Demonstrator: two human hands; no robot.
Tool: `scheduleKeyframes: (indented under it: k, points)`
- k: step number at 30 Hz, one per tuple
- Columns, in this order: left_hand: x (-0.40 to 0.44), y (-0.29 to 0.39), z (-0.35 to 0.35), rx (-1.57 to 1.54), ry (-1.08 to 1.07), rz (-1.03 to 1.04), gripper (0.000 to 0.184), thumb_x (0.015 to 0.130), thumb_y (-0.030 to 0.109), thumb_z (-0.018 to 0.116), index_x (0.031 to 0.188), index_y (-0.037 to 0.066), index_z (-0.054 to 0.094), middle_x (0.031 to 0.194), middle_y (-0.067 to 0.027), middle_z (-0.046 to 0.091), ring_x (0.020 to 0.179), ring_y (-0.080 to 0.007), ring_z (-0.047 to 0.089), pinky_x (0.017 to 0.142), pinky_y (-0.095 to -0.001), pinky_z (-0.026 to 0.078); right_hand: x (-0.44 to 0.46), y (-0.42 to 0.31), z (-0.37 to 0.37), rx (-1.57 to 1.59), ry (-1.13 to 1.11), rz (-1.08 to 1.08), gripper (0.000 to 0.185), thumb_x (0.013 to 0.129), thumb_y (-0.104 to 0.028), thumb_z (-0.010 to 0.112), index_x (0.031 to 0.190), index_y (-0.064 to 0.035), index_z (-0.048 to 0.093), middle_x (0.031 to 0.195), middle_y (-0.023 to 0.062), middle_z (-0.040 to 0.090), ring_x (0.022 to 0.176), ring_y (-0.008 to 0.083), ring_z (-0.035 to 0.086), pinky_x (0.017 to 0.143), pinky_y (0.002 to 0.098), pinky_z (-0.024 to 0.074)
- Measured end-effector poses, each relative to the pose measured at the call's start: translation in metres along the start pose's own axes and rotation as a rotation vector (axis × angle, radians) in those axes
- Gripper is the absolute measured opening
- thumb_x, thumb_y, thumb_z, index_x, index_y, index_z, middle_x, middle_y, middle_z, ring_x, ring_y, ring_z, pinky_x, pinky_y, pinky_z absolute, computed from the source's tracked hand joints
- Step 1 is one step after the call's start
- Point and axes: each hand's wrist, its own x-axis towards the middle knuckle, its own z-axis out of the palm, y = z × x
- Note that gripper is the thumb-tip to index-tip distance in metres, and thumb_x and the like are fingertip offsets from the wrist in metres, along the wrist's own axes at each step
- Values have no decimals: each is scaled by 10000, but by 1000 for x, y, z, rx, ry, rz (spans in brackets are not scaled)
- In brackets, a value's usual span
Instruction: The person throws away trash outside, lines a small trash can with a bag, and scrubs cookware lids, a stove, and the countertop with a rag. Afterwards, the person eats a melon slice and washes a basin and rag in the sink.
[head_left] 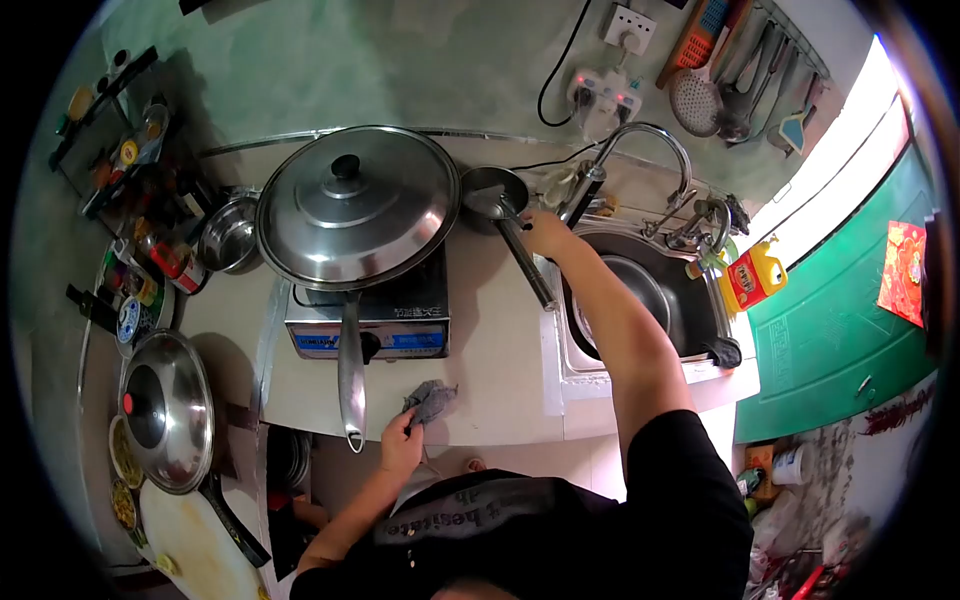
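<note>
My left hand point(402, 446), fingers closed, holds a crumpled grey cloth point(432, 400) at the counter's front edge. At the back, my right hand point(545, 236) reaches beside a small dark pot point(484, 180). Its fingers are closed around the upper part of a metal utensil, which looks like a ladle point(489, 203); its head rests in the pot. A long metal handle point(530, 268) slants from there toward the sink; whether it belongs to the pot or the utensil, I cannot tell. Left of the pot, a large lidded wok point(355, 220) sits on a gas stove point(370, 322).
The wok's handle point(351, 375) juts over the front edge. Right of me are a sink point(690, 310), a curved faucet point(650, 132) and a yellow bottle point(755, 277). Several seasoning bottles point(175, 258), a steel bowl point(229, 236) and a second lidded pan point(168, 410) stand left.
</note>
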Motion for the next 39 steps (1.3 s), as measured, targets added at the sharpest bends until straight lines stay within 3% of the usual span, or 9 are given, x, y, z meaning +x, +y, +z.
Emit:
scheduleKeyframes:
  k: [7,9,17,21,24,27,32,35,39]
  points:
    - [-3,6,-12,-60,-39,-107,275,760,26,473,1026,-16,533,789,-85,572,677,-139,527,638,-243,428,22,17,0,-57,-44,44,500,654,-130,603,1129,-31,480,1053,202,532,1002,294,506,863,312,389]
    - [0,-15,-9,6,2,74,284,770,24,470,1047,-14,522,724,-43,539,583,-89,470,546,-221,410,33,26,9,-61,-20,40,569,646,-100,601,1177,-9,421,1109,213,493,1038,301,479,885,311,375]
    - [6,5,-10,-64,-38,-98,293,771,33,478,1055,-31,512,820,-79,571,706,-124,519,656,-240,428,35,25,-8,-56,76,21,590,723,-287,576,1203,-10,372,1104,210,496,1028,316,479,878,334,372]
    - [12,-9,-10,-32,-41,-24,308,770,39,485,1068,-36,503,872,-92,577,759,-123,524,688,-239,425,-18,9,-46,505,426,-130,329,786,-231,510,1016,4,529,838,140,600,795,221,573,723,296,433]
    - [15,6,-4,-257,-40,-186,338,781,42,485,1112,-25,478,937,-99,570,838,-125,516,751,-236,411,-123,-8,-67,825,49,-206,252,815,-223,437,711,-45,582,680,45,576,578,116,480,555,245,381]
    - [22,22,15,-550,11,-227,361,792,22,469,1151,-12,450,979,-104,557,893,-138,508,803,-248,394,-195,-13,14,1099,-444,-157,319,823,-280,479,1011,-31,544,976,98,583,945,178,533,742,298,436]
    - [27,95,42,-454,-549,176,785,729,-61,409,1327,87,-77,1301,-161,258,1196,-248,282,981,-318,200,-231,-52,101,907,-99,-50,405,782,-177,541,1141,-16,445,1129,163,496,1036,271,477,842,334,394]
    - [25,93,33,-296,-348,297,801,721,-70,409,1332,117,-76,1295,-169,269,1213,-260,257,993,-323,163,-190,-58,79,890,-52,95,334,770,-99,520,1090,-17,471,1017,181,529,911,252,532,778,292,409]
    - [11,45,17,-481,-226,0,707,743,-63,398,1338,114,58,1261,-145,327,1158,-217,334,924,-292,266,-97,-68,74,589,403,-365,378,714,-34,492,1092,-19,474,1119,213,457,1007,345,461,853,331,376]
